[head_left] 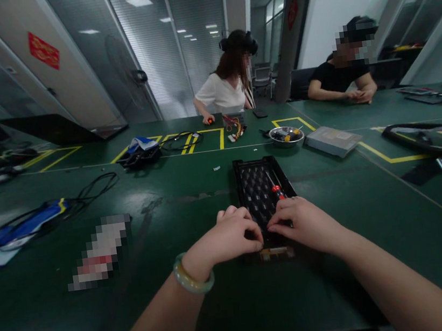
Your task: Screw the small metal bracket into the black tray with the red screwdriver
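Observation:
A black screwdriver bit case [257, 179] lies open on the green table in front of me, with a red-handled screwdriver [276, 188] resting along its right side. My left hand [230, 237], with a pale green bangle on the wrist, rests curled on the case's near left edge. My right hand [304, 222] lies on the near right edge, fingertips pointing inward at the bits. Both hands touch the case near a small tan part [276, 253] at its front end. What the fingertips pinch is hidden.
A metal bowl [286, 136] with small parts and a grey drive unit [332, 141] sit beyond the case. Cables and blue pouches [33, 223] lie at left. Two people sit across the table. A black hoop [425, 139] lies at right.

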A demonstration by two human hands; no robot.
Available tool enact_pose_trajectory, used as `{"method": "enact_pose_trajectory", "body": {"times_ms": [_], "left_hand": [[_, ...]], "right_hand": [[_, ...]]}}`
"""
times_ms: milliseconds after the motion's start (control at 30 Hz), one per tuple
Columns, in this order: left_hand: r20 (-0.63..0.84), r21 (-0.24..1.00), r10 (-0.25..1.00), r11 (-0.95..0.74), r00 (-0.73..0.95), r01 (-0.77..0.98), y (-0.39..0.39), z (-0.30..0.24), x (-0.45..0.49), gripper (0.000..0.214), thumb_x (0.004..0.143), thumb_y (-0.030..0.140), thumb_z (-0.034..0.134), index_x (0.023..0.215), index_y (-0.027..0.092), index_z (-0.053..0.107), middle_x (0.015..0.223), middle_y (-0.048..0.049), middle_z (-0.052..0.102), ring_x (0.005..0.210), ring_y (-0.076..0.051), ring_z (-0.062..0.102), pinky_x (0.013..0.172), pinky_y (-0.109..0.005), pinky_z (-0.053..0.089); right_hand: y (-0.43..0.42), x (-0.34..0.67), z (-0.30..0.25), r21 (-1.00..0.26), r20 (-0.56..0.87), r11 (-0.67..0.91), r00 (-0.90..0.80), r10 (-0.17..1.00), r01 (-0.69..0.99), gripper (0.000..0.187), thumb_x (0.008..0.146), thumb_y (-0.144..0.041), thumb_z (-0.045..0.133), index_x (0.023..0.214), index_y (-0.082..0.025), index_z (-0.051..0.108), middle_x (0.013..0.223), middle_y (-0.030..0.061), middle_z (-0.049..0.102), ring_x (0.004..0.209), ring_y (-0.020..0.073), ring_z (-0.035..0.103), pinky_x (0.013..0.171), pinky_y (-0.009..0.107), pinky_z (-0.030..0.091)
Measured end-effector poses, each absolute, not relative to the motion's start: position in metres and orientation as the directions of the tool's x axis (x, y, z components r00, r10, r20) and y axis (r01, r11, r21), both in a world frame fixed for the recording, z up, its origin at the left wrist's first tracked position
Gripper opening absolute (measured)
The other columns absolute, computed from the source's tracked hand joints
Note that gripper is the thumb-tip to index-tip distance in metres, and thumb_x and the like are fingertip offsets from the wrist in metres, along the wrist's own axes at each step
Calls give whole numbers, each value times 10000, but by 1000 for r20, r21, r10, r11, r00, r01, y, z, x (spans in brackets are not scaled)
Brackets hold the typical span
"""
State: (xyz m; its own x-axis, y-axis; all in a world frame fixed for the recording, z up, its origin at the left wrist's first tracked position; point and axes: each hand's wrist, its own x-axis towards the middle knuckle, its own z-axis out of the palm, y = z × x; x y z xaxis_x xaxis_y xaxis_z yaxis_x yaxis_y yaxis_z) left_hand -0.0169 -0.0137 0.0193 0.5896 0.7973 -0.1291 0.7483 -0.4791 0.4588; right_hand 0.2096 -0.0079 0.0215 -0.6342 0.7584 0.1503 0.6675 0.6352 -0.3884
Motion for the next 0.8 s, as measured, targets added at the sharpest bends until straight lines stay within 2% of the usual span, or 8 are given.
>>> {"method": "enact_pose_trajectory", "body": {"times_ms": [133,267,467,633,800], "left_hand": [[-114,460,791,-494,601,738,-14,21,-17,134,791,443,677,833,350,763,1039,-3,566,1030,-226,435,936,-405,286],[-101,459,783,-511,614,727,-13,21,-18,159,794,465,678,812,336,769,1052,-2,579,1025,-225,441,932,-399,288],[-66,460,755,-558,653,691,-13,21,-23,286,849,547,616,799,305,759,1054,4,600,1023,-222,450,928,-383,282],[-44,454,747,-576,663,680,-12,21,-24,351,883,569,562,813,291,766,1041,-7,615,1006,-219,452,923,-381,279],[-42,460,748,-574,662,677,-10,20,-23,380,889,588,542,793,298,768,1032,-4,624,1000,-218,458,924,-386,283]], "right_hand": [[-4,218,23,-304,184,595,-567,803,744,181,913,-353,582,936,-280,746,901,15,669,903,180,609,866,372,434],[3,229,19,-196,231,491,-447,864,848,227,900,-398,583,1050,-296,721,1015,48,640,949,226,591,882,422,431],[9,236,6,-80,197,439,-418,887,895,399,844,-494,626,1215,-349,642,1052,61,609,960,267,586,885,474,408],[9,233,4,-32,158,426,-416,896,904,612,775,-532,684,1334,-317,560,1043,79,638,980,303,579,868,473,400],[9,232,9,-60,194,394,-377,906,917,454,799,-323,631,1253,-299,620,969,66,648,912,269,602,863,449,404]]}}
